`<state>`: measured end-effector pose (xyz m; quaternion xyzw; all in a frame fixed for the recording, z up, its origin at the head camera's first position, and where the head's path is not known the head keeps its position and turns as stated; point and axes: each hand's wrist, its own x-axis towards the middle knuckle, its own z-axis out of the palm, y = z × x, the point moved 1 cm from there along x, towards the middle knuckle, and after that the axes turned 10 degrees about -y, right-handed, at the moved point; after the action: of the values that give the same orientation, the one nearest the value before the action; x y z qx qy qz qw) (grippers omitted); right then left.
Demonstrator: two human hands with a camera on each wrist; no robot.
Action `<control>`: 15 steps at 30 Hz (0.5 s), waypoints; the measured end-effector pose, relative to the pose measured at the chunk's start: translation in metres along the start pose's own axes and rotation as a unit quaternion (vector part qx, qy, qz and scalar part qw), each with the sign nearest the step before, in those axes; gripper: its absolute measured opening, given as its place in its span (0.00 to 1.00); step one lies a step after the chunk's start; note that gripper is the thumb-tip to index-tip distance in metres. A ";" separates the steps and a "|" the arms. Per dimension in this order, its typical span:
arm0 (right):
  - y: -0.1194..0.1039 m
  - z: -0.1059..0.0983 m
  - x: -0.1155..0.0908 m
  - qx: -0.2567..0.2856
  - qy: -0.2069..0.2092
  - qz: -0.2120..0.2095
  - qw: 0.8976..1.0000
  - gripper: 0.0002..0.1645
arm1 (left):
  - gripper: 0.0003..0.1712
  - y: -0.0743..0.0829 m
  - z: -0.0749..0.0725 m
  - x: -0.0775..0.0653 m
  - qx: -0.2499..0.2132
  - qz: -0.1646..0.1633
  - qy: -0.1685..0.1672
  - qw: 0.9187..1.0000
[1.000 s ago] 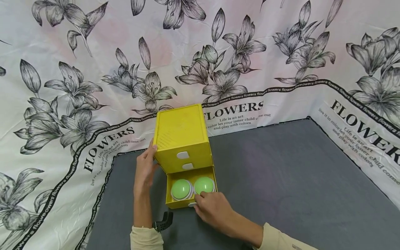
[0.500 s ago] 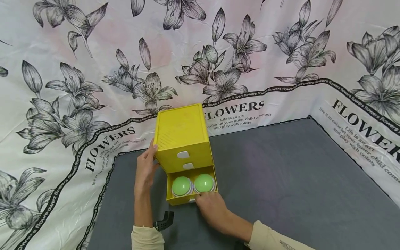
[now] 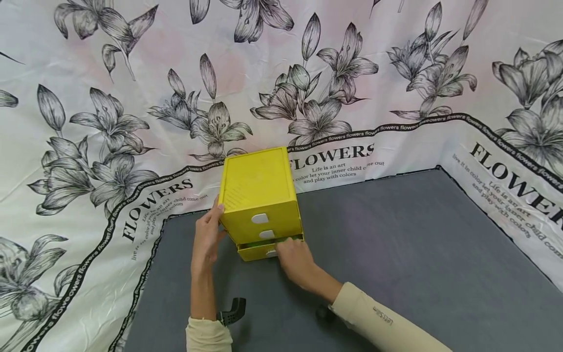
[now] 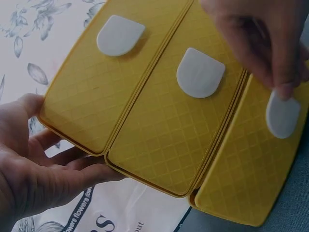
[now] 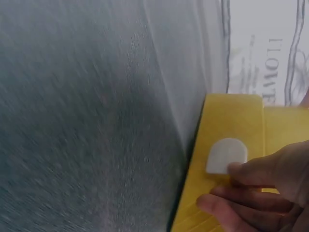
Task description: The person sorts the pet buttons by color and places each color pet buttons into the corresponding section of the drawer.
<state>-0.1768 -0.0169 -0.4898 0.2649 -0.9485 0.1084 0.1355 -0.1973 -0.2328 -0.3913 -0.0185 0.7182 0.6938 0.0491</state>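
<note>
A yellow drawer cabinet [image 3: 257, 181] with white tab handles stands on the grey surface, its lowest drawer [image 3: 255, 252] pulled out a little. A thin strip of green shows inside that drawer; the rest of its contents is hidden. My left hand [image 3: 206, 237] rests against the cabinet's left side, thumb at the upper front corner, fingers spread along the side in the left wrist view. My right hand [image 3: 295, 259] is at the lowest drawer's front, fingers curled. In the right wrist view its thumb and fingers hold the edge of the white handle [image 5: 224, 153].
Behind the cabinet hangs a white cloth [image 3: 352, 73] printed with flowers and lettering. Grey cloth-covered surface [image 3: 374, 244] extends to the right. A black strap piece [image 3: 235, 311] is on the left wrist, and a dark object [image 3: 324, 314] shows by the right forearm.
The lowest drawer has slid inward along with my right hand, and the two green domed objects in it have gone from sight under the cabinet. My left hand stays at the side.
</note>
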 end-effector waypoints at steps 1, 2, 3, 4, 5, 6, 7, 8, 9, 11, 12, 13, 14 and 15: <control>0.002 0.001 0.002 0.007 0.003 0.003 1.000 0.31 | 0.35 0.000 0.001 0.000 0.000 -0.002 0.000 1.000; 0.004 0.002 0.004 0.014 0.003 0.006 1.000 0.31 | 0.35 -0.001 0.001 0.000 0.000 -0.002 -0.001 1.000; 0.005 0.002 0.006 0.019 0.005 0.009 1.000 0.32 | 0.35 -0.001 0.002 0.000 0.002 -0.003 -0.001 1.000; 0.006 0.002 0.007 0.023 0.006 0.011 1.000 0.32 | 0.35 -0.001 0.002 0.000 0.001 -0.003 -0.002 1.000; 0.007 0.002 0.008 0.028 0.007 0.013 1.000 0.32 | 0.35 -0.001 0.002 0.000 0.001 -0.001 -0.004 1.000; 0.007 0.003 0.009 0.030 0.007 0.014 0.999 0.32 | 0.35 -0.001 0.002 0.000 0.001 0.000 -0.006 1.000; 0.007 0.002 0.009 0.032 0.005 0.015 0.999 0.32 | 0.35 0.000 0.002 0.001 0.003 0.001 -0.007 1.000; 0.007 0.002 0.010 0.034 0.002 0.016 0.999 0.33 | 0.36 0.000 0.002 0.001 0.003 0.002 -0.007 1.000; 0.007 0.002 0.010 0.035 0.001 0.015 0.999 0.33 | 0.36 0.000 0.001 0.000 0.003 0.003 -0.008 1.000; 0.007 0.002 0.011 0.044 -0.005 0.017 0.999 0.34 | 0.36 0.000 0.001 0.000 0.004 0.002 -0.006 1.000; 0.008 0.002 0.011 0.046 -0.010 0.017 0.999 0.34 | 0.36 0.000 0.001 0.001 0.006 0.001 -0.003 1.000; 0.008 0.002 0.010 0.051 -0.016 0.018 0.998 0.35 | 0.36 -0.001 0.002 0.001 0.006 0.002 -0.002 1.000; 0.008 0.002 0.010 0.054 -0.021 0.018 0.998 0.34 | 0.36 -0.001 0.002 0.001 0.006 0.004 -0.002 1.000; 0.009 0.002 0.009 0.059 -0.026 0.018 0.998 0.34 | 0.36 -0.002 0.003 0.001 0.007 0.004 -0.003 1.000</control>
<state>-0.1893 -0.0142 -0.4903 0.2577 -0.9484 0.1596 0.0933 -0.1982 -0.2296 -0.3934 -0.0129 0.7227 0.6894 0.0483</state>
